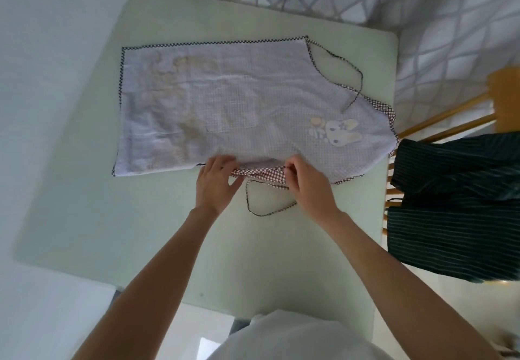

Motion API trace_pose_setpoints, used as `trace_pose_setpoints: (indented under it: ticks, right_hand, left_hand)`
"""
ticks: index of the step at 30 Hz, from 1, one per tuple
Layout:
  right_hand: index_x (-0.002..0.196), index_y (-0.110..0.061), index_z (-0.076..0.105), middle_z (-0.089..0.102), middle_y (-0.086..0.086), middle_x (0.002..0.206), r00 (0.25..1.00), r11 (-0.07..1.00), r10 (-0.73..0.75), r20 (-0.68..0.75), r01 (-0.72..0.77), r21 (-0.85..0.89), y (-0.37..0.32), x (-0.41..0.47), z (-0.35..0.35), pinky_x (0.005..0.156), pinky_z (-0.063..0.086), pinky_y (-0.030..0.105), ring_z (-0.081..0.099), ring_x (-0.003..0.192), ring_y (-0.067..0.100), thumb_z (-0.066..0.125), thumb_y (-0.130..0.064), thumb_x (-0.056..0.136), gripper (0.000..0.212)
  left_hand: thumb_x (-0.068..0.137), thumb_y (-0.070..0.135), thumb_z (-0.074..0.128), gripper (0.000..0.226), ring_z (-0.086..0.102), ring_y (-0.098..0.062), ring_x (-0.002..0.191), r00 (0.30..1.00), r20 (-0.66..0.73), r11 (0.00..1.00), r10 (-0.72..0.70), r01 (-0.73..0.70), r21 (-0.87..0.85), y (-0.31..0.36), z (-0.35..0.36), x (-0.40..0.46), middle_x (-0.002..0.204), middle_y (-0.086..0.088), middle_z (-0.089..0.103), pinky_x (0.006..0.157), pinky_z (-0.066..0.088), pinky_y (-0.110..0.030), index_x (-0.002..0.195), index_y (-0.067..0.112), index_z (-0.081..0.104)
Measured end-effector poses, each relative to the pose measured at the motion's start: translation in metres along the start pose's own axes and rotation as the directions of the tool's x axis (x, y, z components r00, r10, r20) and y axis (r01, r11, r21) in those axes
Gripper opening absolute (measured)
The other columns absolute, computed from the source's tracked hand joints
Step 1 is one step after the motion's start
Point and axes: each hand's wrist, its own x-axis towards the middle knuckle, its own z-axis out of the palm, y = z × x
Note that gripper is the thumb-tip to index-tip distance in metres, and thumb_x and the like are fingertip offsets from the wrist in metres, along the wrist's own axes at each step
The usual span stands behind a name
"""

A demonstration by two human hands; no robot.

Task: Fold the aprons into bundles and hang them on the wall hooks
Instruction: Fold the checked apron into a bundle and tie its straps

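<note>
While the pale checked apron (pixel 225 101) lies flat across the pale green table (pixel 140 219), skirt hem toward nine o'clock and bib toward three o'clock, I work its near long edge at six o'clock. My left hand (pixel 216 182) rests on that edge with fingers nearly straight, pressing the cloth down; I judge it serves as an anchor so the fabric does not slide. My right hand (pixel 306 182) is curled, its fingertips (pixel 289 169) pinching the same edge where the brown checked side (pixel 261 174) shows, turned over. This hold suggests I am starting a lengthwise fold, lifting the near edge toward twelve o'clock. The near waist tie (pixel 267 210) loops loose on the table at six o'clock, just below my hands; the far tie (pixel 343 70) curls at two o'clock beside the bib. Both will likely need tucking in before the bundle is rolled. The rabbit motif (pixel 336 130) marks the bib at three o'clock. A dark striped apron (pixel 455 205) hangs over the wooden chair (pixel 455 112) at four o'clock, apart from the table, presumably waiting its turn. No containers and no wall hooks appear in this view, so hanging remains a later step. A patterned curtain (pixel 394 2) fills twelve to two o'clock.
</note>
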Motion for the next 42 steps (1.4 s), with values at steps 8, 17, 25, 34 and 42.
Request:
trace_pose_setpoints:
  ticks: [8, 17, 25, 34, 42]
  right_hand:
    - [0.098, -0.011, 0.063, 0.062, 0.001, 0.079, 0.997, 0.983, -0.071, 0.028, 0.074, -0.166, 0.025, -0.040, -0.022, 0.066, 0.041, 0.028, 0.057, 0.072, 0.022, 0.070, -0.010, 0.081, 0.018]
    - [0.084, -0.011, 0.064, 0.065, 0.006, 0.078, 0.999, 0.930, -0.046, 0.025, 0.052, -0.363, 0.025, -0.104, -0.012, 0.065, 0.040, 0.037, 0.056, 0.076, 0.032, 0.069, 0.000, 0.067, 0.021]
    - [0.083, -0.016, 0.066, 0.061, 0.009, 0.091, 0.997, 0.904, 0.045, -0.065, -0.068, -0.422, 0.040, -0.143, -0.025, 0.070, 0.037, 0.040, 0.049, 0.088, 0.033, 0.070, -0.009, 0.075, 0.011]
    - [0.099, -0.014, 0.069, 0.053, 0.010, 0.113, 0.962, 0.926, 0.270, -0.050, -0.245, 0.289, 0.031, -0.164, -0.035, 0.080, 0.038, 0.003, 0.052, 0.094, 0.011, 0.054, -0.007, 0.093, 0.017]
    - [0.088, -0.014, 0.066, 0.063, 0.000, 0.088, 0.864, 0.581, 0.499, 0.064, -0.389, 0.715, 0.015, -0.148, -0.057, 0.078, 0.052, 0.022, 0.060, 0.086, 0.016, 0.053, 0.002, 0.090, 0.021]
  left_hand:
    - [0.072, 0.025, 0.077, 0.023, 0.056, -0.032, 0.099, 0.997, -0.068, 0.987, -0.043, 0.053, 0.153, -0.047, -0.044, -0.065, 0.104, -0.007, 0.063, 0.076, 0.046, -0.040, 0.089, 0.012, 0.068]
    - [0.094, 0.035, 0.050, 0.025, 0.063, -0.034, 0.085, 0.928, 0.246, 0.957, -0.279, 0.247, 0.153, -0.031, -0.045, -0.170, 0.092, -0.009, 0.067, 0.070, 0.049, -0.038, 0.096, 0.011, 0.056]
    - [0.090, 0.023, 0.052, 0.013, 0.057, -0.029, 0.100, 0.930, 0.154, 0.931, -0.334, 0.301, 0.206, -0.016, -0.031, -0.244, 0.107, -0.004, 0.061, 0.088, 0.042, -0.040, 0.100, 0.015, 0.059]
    - [0.093, 0.018, 0.053, 0.017, 0.057, -0.034, 0.098, 0.664, -0.266, 0.714, -0.699, 0.634, -0.297, 0.000, -0.043, -0.262, 0.111, -0.019, 0.056, 0.084, 0.046, -0.040, 0.101, 0.008, 0.065]
    - [0.093, 0.006, 0.054, 0.009, 0.064, -0.015, 0.086, 0.466, -0.117, 0.233, -0.877, 0.200, -0.952, 0.023, -0.070, -0.257, 0.090, -0.007, 0.063, 0.072, 0.058, -0.027, 0.097, 0.010, 0.061]
